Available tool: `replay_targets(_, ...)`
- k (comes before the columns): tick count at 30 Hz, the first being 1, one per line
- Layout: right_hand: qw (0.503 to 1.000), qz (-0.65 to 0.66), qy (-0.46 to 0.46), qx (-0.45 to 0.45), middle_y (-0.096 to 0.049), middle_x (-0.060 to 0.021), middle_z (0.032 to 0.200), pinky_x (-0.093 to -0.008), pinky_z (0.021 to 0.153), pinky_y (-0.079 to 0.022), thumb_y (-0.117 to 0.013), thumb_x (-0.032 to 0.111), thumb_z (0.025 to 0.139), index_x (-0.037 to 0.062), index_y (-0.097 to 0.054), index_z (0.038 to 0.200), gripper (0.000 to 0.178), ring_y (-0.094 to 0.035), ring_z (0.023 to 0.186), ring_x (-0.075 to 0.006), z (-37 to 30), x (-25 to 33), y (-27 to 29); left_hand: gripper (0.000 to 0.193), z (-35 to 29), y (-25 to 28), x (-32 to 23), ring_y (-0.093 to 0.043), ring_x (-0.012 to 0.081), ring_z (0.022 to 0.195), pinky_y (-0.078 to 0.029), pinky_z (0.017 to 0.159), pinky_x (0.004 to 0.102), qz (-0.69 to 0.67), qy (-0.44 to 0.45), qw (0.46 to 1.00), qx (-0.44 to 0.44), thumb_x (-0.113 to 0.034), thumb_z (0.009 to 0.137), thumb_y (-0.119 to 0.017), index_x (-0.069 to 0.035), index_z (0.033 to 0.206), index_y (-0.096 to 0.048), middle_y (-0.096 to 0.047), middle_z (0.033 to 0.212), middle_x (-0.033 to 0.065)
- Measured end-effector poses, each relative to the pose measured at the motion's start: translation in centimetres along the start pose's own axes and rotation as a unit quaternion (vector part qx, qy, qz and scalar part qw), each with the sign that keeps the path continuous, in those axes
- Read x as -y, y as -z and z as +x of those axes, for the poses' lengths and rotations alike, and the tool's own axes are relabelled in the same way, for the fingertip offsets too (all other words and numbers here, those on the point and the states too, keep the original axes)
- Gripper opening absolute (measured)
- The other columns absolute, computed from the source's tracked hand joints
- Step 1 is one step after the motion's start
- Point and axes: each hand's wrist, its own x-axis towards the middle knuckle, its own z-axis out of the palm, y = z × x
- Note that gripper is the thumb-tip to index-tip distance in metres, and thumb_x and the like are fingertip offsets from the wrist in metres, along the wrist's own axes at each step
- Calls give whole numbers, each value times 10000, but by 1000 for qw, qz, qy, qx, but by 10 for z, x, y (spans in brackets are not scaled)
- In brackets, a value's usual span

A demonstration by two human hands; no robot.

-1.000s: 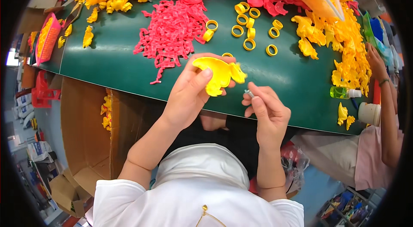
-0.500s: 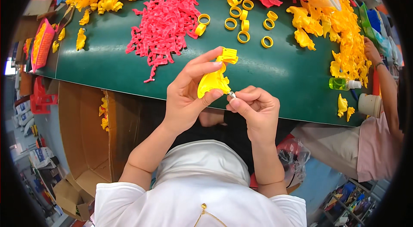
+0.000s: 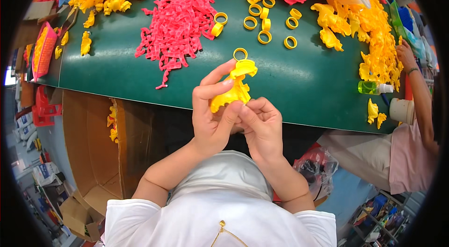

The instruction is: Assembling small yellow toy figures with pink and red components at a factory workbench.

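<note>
My left hand [image 3: 213, 116] pinches a yellow plastic part [image 3: 235, 87], thumb and forefinger closed on it, held up off the near edge of the green table [image 3: 299, 83]. My right hand [image 3: 262, 125] is curled tight against the part's lower end, fingertips touching it; can't tell if it holds anything small. Just beyond the part a yellow ring [image 3: 240, 53] lies on the table. Farther out: red pieces [image 3: 175, 29] in a heap, more yellow rings [image 3: 262, 18] to their right. Right side: green bottle [image 3: 372, 88] lying down, white cup [image 3: 401, 109] near it, another person's arm [image 3: 418, 92]. Left, below the table: brown open carton [image 3: 93, 144]. Far left: pink basket [image 3: 43, 50].
</note>
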Motion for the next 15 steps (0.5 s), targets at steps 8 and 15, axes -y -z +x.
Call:
replay_targets(8, 959, -267, 72, 59, -646, -87, 863, -239, 739, -542, -690, -89, 790, -26, -523, 1101, 359, -659, 806, -137, 12, 23, -11, 270, -4, 9, -3, -509, 366, 1220, -438, 1007, 473, -121, 126, 981, -81, -58, 969, -465, -65, 1232, -408, -388, 1394, 204)
replay_targets(15, 894, -430, 10, 123, -650, -59, 889, -214, 749, -525, -665, -36, 832, -52, -622, 1161, 332, -632, 777, -100, 34, 67, 6, 417, 4, 44, -25, -346, 333, 1267, -311, 1073, 464, 481, -90, 856, 165, -14, 646, -664, -168, 1032, -658, -552, 1259, 35)
